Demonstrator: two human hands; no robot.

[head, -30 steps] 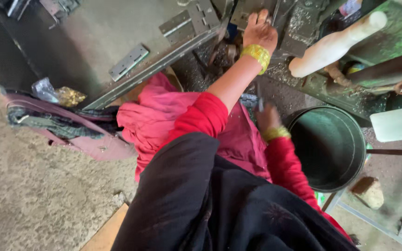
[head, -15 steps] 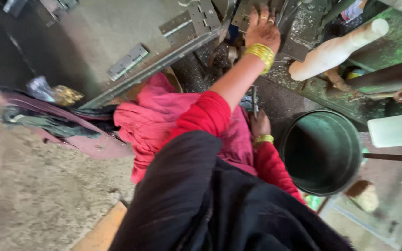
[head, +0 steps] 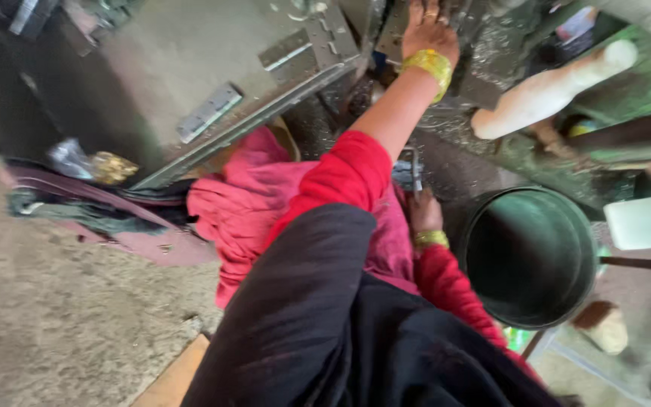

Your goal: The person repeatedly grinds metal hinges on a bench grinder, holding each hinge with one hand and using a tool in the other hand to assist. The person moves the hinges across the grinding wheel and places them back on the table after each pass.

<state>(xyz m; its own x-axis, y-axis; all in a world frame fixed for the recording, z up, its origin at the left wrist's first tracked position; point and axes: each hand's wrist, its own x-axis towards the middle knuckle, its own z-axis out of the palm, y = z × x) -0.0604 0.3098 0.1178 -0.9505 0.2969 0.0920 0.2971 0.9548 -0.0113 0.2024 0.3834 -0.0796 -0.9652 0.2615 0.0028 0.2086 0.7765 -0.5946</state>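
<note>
Left hand (head: pixel 429 29) stretched far forward at the top of the view, yellow bangle (head: pixel 431 66) at the wrist, fingers spread and pressed flat against a grey metal machine part (head: pixel 393 22); grip wide, closed round nothing. Right hand (head: pixel 422 213) low and close to the body, a second yellow bangle at its wrist, lying just beside a small metal bracket (head: pixel 408 167) on the gritty dark surface (head: pixel 453 169); fingers mostly hidden behind the red sleeve (head: pixel 344 177) and pink cloth (head: pixel 242 207), so cannot tell whether that grip holds anything. Large dark round bucket (head: pixel 529 256) standing open just right of the right hand, near but apart from it. Grey metal plate with bolted strips (head: pixel 212 113) slanting away to the left of the reaching arm. White cylindrical piece (head: pixel 551 90) lying tilted well to the right of the left hand. Black garment (head: pixel 318 332) filling the lower middle of the view.
</note>
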